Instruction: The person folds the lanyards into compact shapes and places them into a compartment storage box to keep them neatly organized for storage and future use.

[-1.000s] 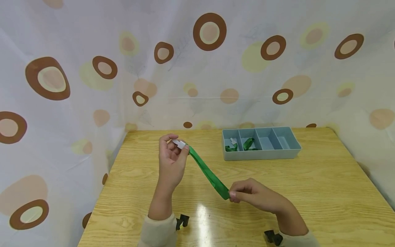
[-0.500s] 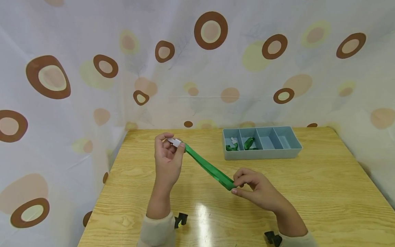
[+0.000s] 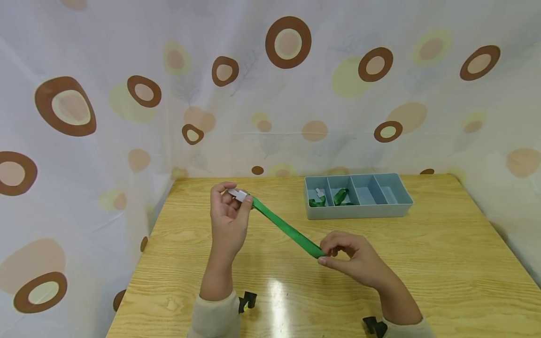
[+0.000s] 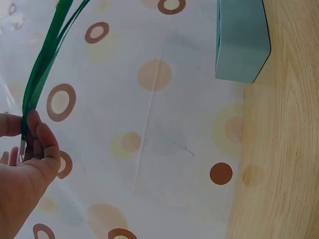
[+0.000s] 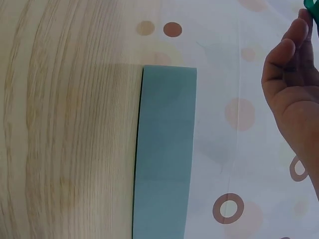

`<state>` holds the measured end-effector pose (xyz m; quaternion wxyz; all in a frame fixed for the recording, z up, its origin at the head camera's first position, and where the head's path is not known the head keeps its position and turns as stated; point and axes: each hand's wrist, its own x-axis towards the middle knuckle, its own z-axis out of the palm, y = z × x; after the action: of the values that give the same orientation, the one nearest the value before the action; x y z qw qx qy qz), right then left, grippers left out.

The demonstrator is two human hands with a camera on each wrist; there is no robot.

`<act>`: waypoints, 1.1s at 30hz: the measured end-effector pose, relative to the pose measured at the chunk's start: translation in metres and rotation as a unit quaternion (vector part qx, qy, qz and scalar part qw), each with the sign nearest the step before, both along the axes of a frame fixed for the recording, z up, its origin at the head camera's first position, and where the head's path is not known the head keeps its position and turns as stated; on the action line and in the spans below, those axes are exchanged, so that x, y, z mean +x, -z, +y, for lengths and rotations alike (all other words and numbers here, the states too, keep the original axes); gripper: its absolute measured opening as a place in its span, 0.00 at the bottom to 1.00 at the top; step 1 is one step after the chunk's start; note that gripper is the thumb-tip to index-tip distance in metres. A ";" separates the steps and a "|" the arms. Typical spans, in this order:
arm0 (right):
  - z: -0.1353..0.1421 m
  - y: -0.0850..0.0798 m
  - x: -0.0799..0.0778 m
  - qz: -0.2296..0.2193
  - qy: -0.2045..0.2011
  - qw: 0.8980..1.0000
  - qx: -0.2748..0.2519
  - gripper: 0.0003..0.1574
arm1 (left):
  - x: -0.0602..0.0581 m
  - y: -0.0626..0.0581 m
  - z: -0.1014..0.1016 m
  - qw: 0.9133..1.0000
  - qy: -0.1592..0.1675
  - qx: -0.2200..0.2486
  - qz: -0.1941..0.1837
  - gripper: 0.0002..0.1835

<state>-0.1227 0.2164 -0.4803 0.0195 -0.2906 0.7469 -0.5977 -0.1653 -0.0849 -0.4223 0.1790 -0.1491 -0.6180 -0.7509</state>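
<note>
A green ribbon strap (image 3: 287,229) with a white plastic clip (image 3: 240,195) at one end stretches between both hands above the table. My left hand (image 3: 228,223) pinches it where the ribbon meets the clip, the thumb lying across the join. The looped far end is pinched between thumb and fingers of my right hand (image 3: 354,258), lower and to the right. From the left wrist, the strap (image 4: 42,64) shows as two layers rising from the left hand (image 4: 31,167). In the right wrist view only a scrap of green ribbon (image 5: 313,7) shows beside the right hand (image 5: 296,94).
Behind the hands, at the back right, stands a blue-grey divided box (image 3: 359,213). Its leftmost compartment holds a green strap with a white clip (image 3: 320,193), and the one beside it holds green ribbon (image 3: 340,196). A patterned curtain (image 3: 279,103) hangs behind the wooden table (image 3: 444,263).
The right hand has moved up and slightly right with the strap's looped end, and the left hand slightly left. The strap is now straighter and flatter. The box has stayed put.
</note>
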 end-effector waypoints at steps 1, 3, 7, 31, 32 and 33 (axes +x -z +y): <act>0.001 0.000 0.000 0.001 -0.001 1.000 -0.002 0.12 | 0.000 0.000 0.000 1.000 -0.002 0.000 0.001 0.21; 0.001 0.001 -0.001 0.000 -0.005 1.000 -0.007 0.12 | 0.000 0.000 -0.001 1.000 -0.004 -0.001 0.001 0.21; 0.002 0.002 -0.001 -0.005 -0.007 1.000 -0.022 0.13 | 0.000 0.000 -0.001 1.000 -0.004 0.001 -0.001 0.21; 0.018 -0.005 -0.001 0.000 0.084 0.981 -0.174 0.14 | 0.000 0.003 0.000 0.999 0.008 -0.031 0.041 0.09; 0.018 -0.006 0.000 0.001 0.084 0.980 -0.179 0.15 | 0.000 0.003 0.000 0.998 0.008 -0.038 0.040 0.08; 0.018 -0.006 0.000 0.000 0.084 0.979 -0.183 0.15 | 0.001 0.003 0.000 0.998 0.008 -0.043 0.036 0.08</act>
<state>-0.1231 0.2342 -0.4741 -0.0845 -0.2253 0.6465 -0.7240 -0.1646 -0.0850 -0.4250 0.1886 -0.1890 -0.6412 -0.7195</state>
